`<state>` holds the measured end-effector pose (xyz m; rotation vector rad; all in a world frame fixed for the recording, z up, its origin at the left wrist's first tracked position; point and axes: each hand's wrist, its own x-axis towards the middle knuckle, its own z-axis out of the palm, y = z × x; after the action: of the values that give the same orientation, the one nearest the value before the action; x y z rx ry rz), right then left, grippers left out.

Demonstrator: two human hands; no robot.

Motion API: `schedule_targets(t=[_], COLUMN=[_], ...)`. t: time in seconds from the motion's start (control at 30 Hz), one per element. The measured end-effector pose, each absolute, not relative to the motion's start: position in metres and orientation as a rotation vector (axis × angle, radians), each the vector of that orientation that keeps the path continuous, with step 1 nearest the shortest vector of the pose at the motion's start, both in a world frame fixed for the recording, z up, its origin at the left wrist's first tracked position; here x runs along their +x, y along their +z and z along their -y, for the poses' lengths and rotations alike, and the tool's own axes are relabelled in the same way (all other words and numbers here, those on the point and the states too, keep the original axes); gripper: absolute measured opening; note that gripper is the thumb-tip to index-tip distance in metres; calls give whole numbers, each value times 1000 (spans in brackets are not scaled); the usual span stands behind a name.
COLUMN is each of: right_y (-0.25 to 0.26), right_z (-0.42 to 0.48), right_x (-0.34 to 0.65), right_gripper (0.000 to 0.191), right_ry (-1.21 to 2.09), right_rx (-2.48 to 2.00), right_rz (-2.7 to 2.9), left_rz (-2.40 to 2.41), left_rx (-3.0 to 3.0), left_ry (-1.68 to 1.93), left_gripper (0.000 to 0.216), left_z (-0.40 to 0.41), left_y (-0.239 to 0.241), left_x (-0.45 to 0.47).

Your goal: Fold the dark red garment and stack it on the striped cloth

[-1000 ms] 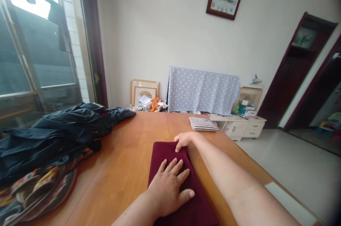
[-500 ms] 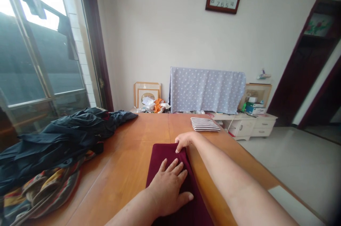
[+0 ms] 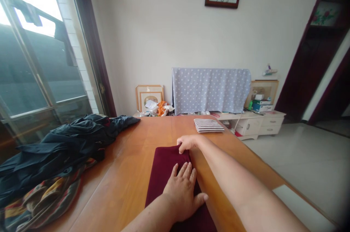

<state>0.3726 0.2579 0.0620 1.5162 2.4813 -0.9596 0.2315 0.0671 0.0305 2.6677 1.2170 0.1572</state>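
A dark maroon cloth (image 3: 161,170), folded into a long strip, lies flat on the wooden table (image 3: 123,181) in front of me. Flat on its right half rests my left hand (image 3: 184,192), fingers stretched forward and thumb out to the right. At the cloth's far right corner my right hand (image 3: 188,143) pinches the edge between thumb and curled fingers. The cloth's near end runs out of view below, partly covered by my left forearm.
Dark clothes (image 3: 71,141) and a striped, patterned garment (image 3: 46,195) are heaped at the left. A folded striped cloth (image 3: 209,125) lies at the table's far edge. Beyond stands a white cabinet (image 3: 254,127) with a polka-dot cover (image 3: 210,90) above it.
My left hand has slid a little to the right across the maroon cloth. My right hand keeps its pinch at the far corner. The view has shifted slightly.
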Motion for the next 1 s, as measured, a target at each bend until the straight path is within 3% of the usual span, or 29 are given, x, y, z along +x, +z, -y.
schedule_targets(t=[0.23, 0.4, 0.67, 0.9, 1.0], right_y=[90, 96, 94, 82, 59], right_z=[-211, -157, -83, -19, 17], right_x=[371, 373, 361, 360, 365], right_gripper=[27, 19, 16, 19, 28], right_ry=[-820, -419, 160, 375, 378], right_rx=[1518, 1543, 1714, 1693, 1681], right_rz=[-2658, -2876, -2959, -3036, -3120], left_rz=[-1257, -1246, -1282, -1381, -1365], left_rx=[2700, 2703, 2703, 2640, 2620], left_ry=[179, 205, 472, 535, 628], left_gripper=[90, 90, 44, 50, 42], left_z=[-68, -64, -2, 32, 42], left_y=[22, 27, 50, 32, 29], left_x=[232, 229, 183, 141, 131])
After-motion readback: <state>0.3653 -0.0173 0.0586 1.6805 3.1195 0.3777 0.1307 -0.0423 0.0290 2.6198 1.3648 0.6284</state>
